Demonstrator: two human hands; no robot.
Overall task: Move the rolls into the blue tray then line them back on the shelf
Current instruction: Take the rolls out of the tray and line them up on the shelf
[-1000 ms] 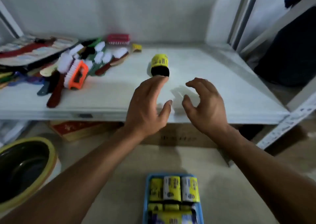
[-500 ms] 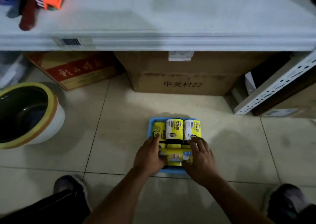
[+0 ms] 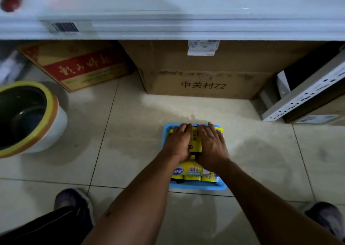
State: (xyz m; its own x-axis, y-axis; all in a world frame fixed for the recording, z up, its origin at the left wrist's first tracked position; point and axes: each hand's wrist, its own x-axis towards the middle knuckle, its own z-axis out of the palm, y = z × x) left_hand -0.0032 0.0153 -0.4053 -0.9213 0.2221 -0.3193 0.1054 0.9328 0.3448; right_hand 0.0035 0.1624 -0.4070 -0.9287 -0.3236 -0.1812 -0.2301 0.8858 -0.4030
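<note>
While the person is crouching over the tiled floor (image 3: 130,136), the blue tray (image 3: 197,187) is sitting on a tile just in front of the shelf (image 3: 186,26), and the yellow rolls (image 3: 194,172) are lying packed inside it in two rows. Both hands are reaching down onto the far row. The left grip (image 3: 178,142) is lying on the left-hand roll with its fingers stretched forward and close together, their tips reaching the far rim of the tray. The right grip (image 3: 211,144) is resting the same way on the right-hand roll, fingers nearly straight and slightly spread. Neither is closing round anything, though the thumbs are hiding beneath the palms, so their hold cannot be told. Between the two hands a strip of the middle roll (image 3: 195,138) is showing, and the near row is lying uncovered below the wrists. A plain cardboard box (image 3: 203,80) is standing under the shelf right behind the tray, with a red-and-tan box (image 3: 82,65) to its left. A yellow-rimmed pot (image 3: 28,117) is sitting on the floor well to the left. A perforated metal upright (image 3: 306,93) is leaning at the right. Two shoes (image 3: 72,201) are showing at the bottom corners.
</note>
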